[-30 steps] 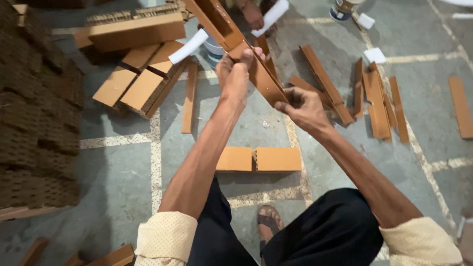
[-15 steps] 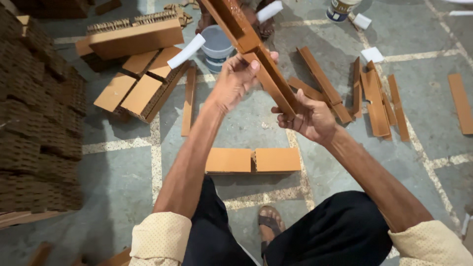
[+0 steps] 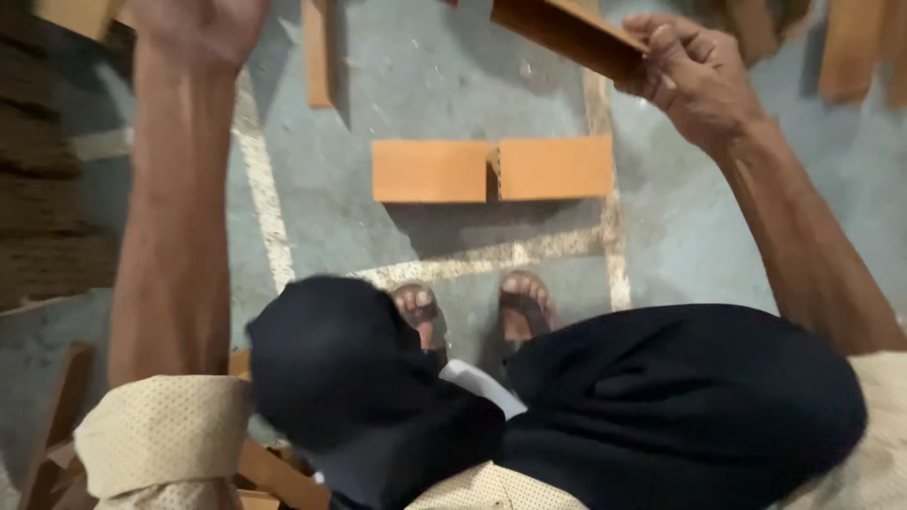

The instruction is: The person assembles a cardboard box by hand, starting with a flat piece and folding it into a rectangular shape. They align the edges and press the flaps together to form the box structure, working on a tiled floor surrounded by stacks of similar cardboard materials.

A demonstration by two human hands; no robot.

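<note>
Right hand [image 3: 694, 71] is up near the top edge, fingers curled tight around the lower end of a long orange-brown board [image 3: 567, 33], which runs up and left out of the picture, tilted, held well above the floor. Left hand [image 3: 194, 24] is raised at the top left corner, mostly cut off by the frame, so I cannot tell whether its fingers are open or closed, nor whether it touches the board. Between the 2 forearms there is open air, and below it bare grey concrete floor [image 3: 416, 94] crossed by pale painted lines. On that floor lie 2 flat orange blocks [image 3: 430, 170], end to end, nearly touching, just ahead of the person's 2 sandalled feet [image 3: 524, 302]. A narrow strip of wood [image 3: 319, 52] lies flat, well left of the blocks. More boards [image 3: 846, 47] crowd the top right corner. A dark stack [image 3: 42, 189] fills the left edge, close to the left arm. Wood scraps [image 3: 274, 472] sit at the bottom left, beside the dark trousers.
</note>
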